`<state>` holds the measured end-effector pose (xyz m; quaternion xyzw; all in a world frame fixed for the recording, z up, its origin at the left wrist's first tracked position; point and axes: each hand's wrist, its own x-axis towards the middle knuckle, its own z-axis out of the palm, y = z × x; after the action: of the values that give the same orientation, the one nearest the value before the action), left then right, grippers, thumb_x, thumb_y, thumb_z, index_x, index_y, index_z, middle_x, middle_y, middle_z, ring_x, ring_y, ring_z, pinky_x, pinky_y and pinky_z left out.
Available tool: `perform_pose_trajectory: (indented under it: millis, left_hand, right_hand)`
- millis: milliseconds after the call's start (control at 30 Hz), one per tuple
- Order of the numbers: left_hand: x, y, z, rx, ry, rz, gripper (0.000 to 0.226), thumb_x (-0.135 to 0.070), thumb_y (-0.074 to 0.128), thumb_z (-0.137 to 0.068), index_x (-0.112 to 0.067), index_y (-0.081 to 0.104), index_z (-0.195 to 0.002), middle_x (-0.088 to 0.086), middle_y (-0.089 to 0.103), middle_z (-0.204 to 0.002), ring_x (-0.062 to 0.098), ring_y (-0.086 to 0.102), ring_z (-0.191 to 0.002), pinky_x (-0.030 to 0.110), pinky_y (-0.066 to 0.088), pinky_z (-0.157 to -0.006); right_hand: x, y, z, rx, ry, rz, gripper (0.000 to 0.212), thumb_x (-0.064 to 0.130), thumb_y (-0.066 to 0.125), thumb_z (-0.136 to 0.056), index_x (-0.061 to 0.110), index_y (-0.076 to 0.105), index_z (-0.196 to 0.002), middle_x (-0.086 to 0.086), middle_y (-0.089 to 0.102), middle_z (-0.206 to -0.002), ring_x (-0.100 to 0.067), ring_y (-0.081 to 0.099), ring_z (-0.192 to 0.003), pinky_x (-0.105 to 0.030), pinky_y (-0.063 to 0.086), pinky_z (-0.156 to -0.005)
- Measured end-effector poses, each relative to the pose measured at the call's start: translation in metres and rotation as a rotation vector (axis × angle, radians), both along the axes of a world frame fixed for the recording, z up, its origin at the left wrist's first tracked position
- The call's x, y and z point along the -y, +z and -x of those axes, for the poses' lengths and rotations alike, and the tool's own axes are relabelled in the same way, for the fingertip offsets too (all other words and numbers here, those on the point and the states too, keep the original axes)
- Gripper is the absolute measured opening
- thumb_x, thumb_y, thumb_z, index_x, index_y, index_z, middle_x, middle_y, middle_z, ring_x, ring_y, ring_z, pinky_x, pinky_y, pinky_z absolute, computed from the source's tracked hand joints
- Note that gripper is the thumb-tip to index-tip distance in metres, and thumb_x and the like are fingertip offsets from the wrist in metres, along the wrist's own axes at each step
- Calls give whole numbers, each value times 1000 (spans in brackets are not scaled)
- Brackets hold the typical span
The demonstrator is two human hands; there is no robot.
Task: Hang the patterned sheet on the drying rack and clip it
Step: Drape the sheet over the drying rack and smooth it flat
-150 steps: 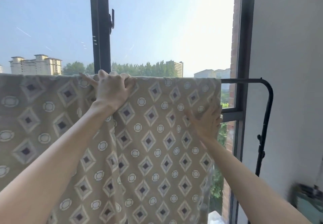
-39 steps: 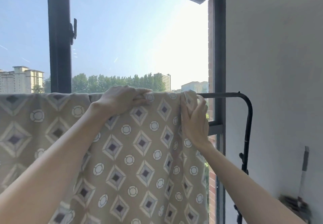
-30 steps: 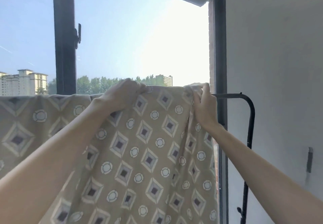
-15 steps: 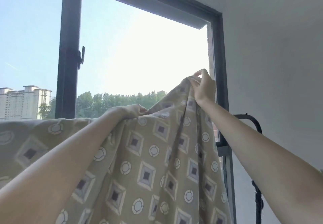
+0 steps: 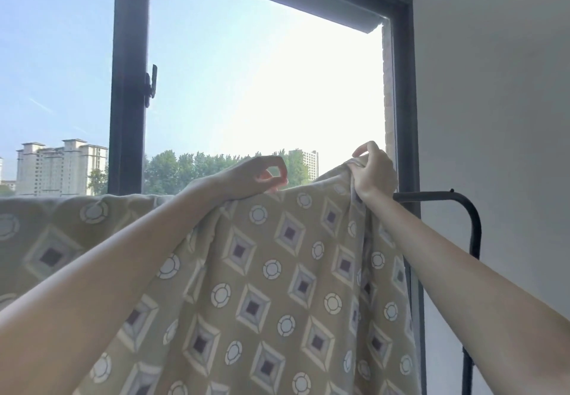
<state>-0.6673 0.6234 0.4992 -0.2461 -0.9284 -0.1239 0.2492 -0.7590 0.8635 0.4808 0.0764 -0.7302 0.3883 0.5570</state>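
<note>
Fingers (image 5: 368, 147) of the right hand (image 5: 374, 175) are curled tightly round a bunched corner of the patterned sheet (image 5: 262, 271) and hold it above the rail of the drying rack (image 5: 431, 196). At 9 o'clock from it, the left hand (image 5: 253, 178) pinches the top edge between thumb and forefinger, which make a small ring. The sheet fills the lower half of the view. Toward 9 o'clock it lies over the rail, while its end at 3 o'clock is lifted and not yet settled.

I judge the step in hand to be spreading this end along the rail. To do it well, both hands should pull the edge flat toward 3 o'clock and lower it evenly. They should smooth the vertical folds under the right hand before any clip goes on. No clip is in view.

The sheet is soft cloth, olive-tan, printed with diamonds and rings; it drapes easily and probably slides. The wall (image 5: 493, 86) at 3 o'clock is plain and matt. The window frame (image 5: 128, 55) at 11 o'clock is dark and straight, and looks like metal. The rack is a thin black tube with a rounded corner. The window latch (image 5: 151, 86) is small and dark.
</note>
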Motion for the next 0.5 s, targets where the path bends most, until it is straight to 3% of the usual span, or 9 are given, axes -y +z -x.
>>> perform_pose_trajectory:
  millis: [67, 100, 200, 267, 367, 433, 500]
  left_hand:
    - [-12, 0, -11, -25, -39, -18, 19, -29, 45, -97, -18, 53, -109, -15, 57, -85, -11, 58, -66, 9, 44, -60]
    - [-16, 0, -15, -38, -56, 3, 20, -28, 42, -98, -16, 53, -111, -21, 51, -82, -17, 53, -56, 6, 41, -52]
    - [-29, -7, -35, -8, -81, 80, 33, -44, 43, -93, -25, 51, -120, -23, 53, -75, -15, 52, -50, 7, 40, -47]
    - [-31, -12, -35, -6, -58, 192, 47, -56, 52, -84, -35, 49, -126, -25, 58, -77, -9, 55, -57, 10, 41, -54]
    - [-34, -13, -35, -5, 3, 246, 52, -58, 55, -83, -38, 50, -131, -15, 62, -114, 2, 57, -85, 22, 47, -77]
    - [-34, -12, -35, 35, 13, 224, 49, -56, 54, -84, -38, 52, -130, -13, 61, -120, 4, 56, -88, 23, 47, -79]
    - [-34, -12, -36, 59, 28, 207, 49, -56, 53, -85, -37, 52, -130, -14, 60, -120, 3, 56, -90, 21, 44, -79]
  right_hand:
    - [0, 1, 1, 27, -10, -3, 12, 22, 66, -87, 23, 55, -91, -2, 63, -92, -19, 59, -78, -31, 50, -62]
    - [0, 1, 2, 40, -12, -5, 12, 22, 66, -87, 22, 55, -91, -3, 63, -93, -19, 59, -78, -31, 49, -62]
    - [-4, 2, 0, 89, -21, -33, 13, 23, 69, -86, 21, 56, -88, -3, 63, -94, -19, 56, -78, -27, 39, -59]
    - [-8, 2, -2, 179, -43, -64, 15, 24, 72, -82, 21, 58, -84, 0, 63, -96, -18, 54, -79, -26, 37, -61]
    - [-22, 5, -2, 445, -61, -92, 24, 39, 83, -67, 22, 69, -79, 3, 67, -98, -17, 59, -86, -26, 45, -65]
    - [-33, 5, -5, 588, -111, -92, 45, 59, 80, -58, 23, 71, -83, 7, 65, -101, -23, 57, -105, -34, 46, -86]
    - [-40, 3, -15, 613, -195, -90, 57, 69, 71, -61, 20, 69, -91, 4, 58, -104, -29, 43, -125, -43, 31, -102]
